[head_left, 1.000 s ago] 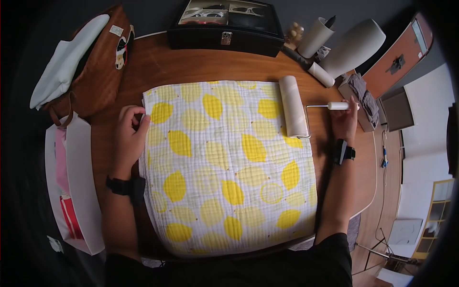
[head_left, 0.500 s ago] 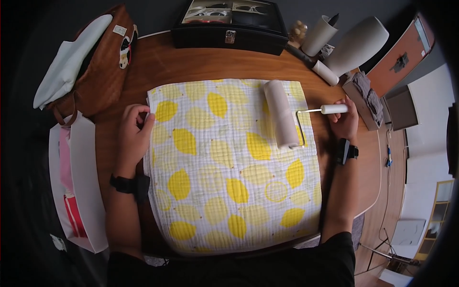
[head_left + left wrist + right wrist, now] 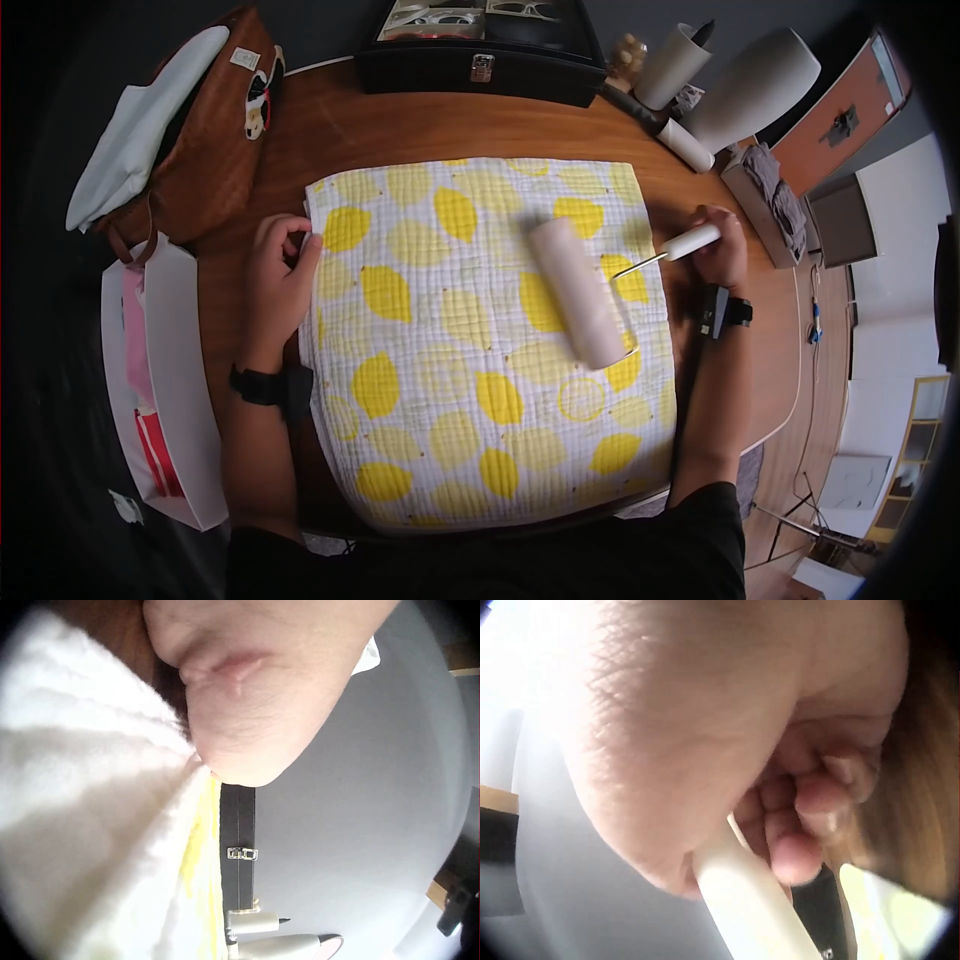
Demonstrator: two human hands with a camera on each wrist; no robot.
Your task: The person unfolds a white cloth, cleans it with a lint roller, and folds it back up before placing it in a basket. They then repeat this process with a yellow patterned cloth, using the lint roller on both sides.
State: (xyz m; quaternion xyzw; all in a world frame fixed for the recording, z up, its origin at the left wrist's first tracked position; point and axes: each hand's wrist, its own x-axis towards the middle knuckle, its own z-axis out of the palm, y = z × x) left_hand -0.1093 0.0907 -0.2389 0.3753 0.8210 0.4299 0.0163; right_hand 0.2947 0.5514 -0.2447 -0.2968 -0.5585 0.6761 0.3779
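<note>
Tabletop (image 3: 330,125) beyond cloth's (image 3: 475,345) far edge

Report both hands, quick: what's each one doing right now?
Left hand: closed, pinching the left edge of the lemon-print cloth.
Right hand: closed, holding the lint roller by its white handle.

**Pale roller (image 3: 578,297) over lemon-print cloth (image 3: 465,400)**

The right hand (image 3: 720,250) grips the white handle (image 3: 690,241); left of its fingers, the blurred roller slants over the cloth, whether touching or just above cannot be told. The left hand (image 3: 278,268) pinches the cloth's left edge. Left of those fingers and farther off leans a brown bag (image 3: 215,135); left and nearer the body stands a white box (image 3: 180,380). Beyond both hands' fingers, between them, sits a black case (image 3: 430,75).
</note>
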